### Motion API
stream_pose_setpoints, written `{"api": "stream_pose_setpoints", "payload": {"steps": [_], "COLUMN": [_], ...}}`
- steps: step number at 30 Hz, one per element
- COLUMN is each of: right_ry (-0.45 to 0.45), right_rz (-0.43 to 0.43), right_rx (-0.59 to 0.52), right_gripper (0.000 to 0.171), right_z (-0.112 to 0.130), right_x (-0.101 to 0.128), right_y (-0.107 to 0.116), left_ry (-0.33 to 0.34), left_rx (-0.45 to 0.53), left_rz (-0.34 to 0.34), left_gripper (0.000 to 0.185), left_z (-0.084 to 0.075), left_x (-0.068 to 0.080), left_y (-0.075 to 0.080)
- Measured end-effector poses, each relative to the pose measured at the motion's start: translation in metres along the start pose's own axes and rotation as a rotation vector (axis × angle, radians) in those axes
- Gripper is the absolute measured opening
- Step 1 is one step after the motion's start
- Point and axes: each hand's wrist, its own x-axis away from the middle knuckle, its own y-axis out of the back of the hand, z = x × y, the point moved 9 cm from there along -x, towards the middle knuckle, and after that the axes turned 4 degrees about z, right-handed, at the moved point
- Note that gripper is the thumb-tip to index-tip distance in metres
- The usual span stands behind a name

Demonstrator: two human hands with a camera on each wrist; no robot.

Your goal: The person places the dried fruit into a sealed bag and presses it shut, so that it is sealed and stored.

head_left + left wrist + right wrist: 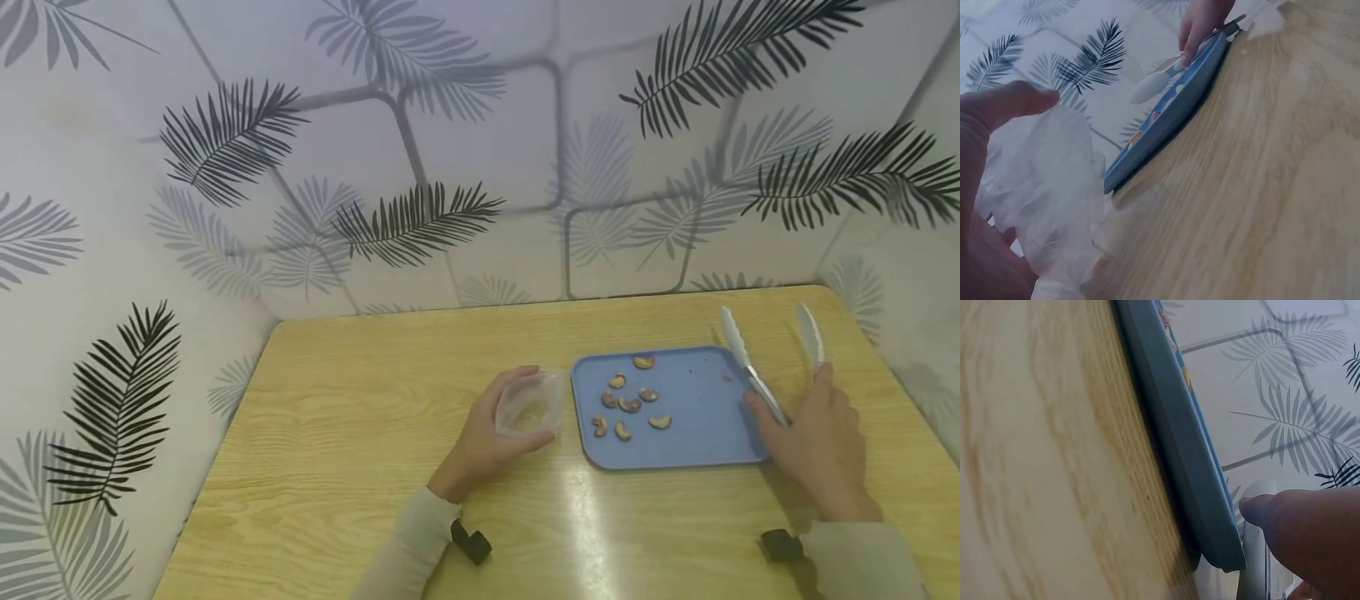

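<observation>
Left hand (pixel 483 442) curls around a clear plastic bag (pixel 528 404), holding it on the wooden surface (pixel 337 433) just left of the blue tray (pixel 697 433). Right hand (pixel 813 437) grips a pair of tongs (pixel 750 367) at the tray's right edge, the tips spread and pointing away (one arm lies over the tray). Cashews (pixel 628 404) sit scattered on the tray, between both hands.

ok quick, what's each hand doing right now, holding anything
Left hand: curled round a clear plastic bag, holding it on the table.
Right hand: gripping the tongs at the tray's right edge.
</observation>
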Motion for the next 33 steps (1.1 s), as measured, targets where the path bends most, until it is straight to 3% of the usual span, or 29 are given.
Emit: {"api": "stream_pose_setpoints", "payload": {"steps": [3, 7, 13, 17, 22, 25, 29, 33], "right_ry": [-0.002, -0.010, -0.004, -0.021, -0.035, -0.030, -0.028, -0.044], "right_rz": [0.004, 0.017, -0.004, -0.020, 0.005, -0.004, -0.021, 0.001], "right_rx": [-0.004, -0.009, -0.015, -0.007, 0.014, 0.011, -0.018, -0.058], "right_gripper": [0.112, 0.111, 0.105, 0.093, 0.097, 0.091, 0.081, 0.085], "right_z": [-0.001, -0.002, -0.003, -0.008, -0.013, -0.015, -0.017, -0.020], "right_x": [0.001, 0.001, -0.002, -0.006, -0.009, -0.010, -0.011, -0.010], "right_y": [-0.001, -0.004, -0.002, 0.000, 0.001, 0.003, 0.004, 0.002], "left_ry": [0.001, 0.003, -0.035, -0.032, -0.036, -0.028, -0.014, -0.023], "left_rx": [0.069, 0.090, 0.034, -0.008, -0.057, -0.070, -0.072, -0.073], "left_rz": [0.022, 0.046, 0.050, 0.059, 0.059, 0.070, 0.077, 0.086], "left_gripper": [0.078, 0.076, 0.078, 0.080, 0.083, 0.084, 0.085, 0.082], "left_z": [0.006, 0.012, 0.011, 0.012, 0.013, 0.014, 0.008, -0.010], "left_x": [0.000, 0.000, 0.001, 0.003, 0.004, 0.003, 0.003, 0.004], "left_y": [-0.001, -0.006, -0.014, -0.020, -0.023, -0.025, -0.026, -0.024]}}
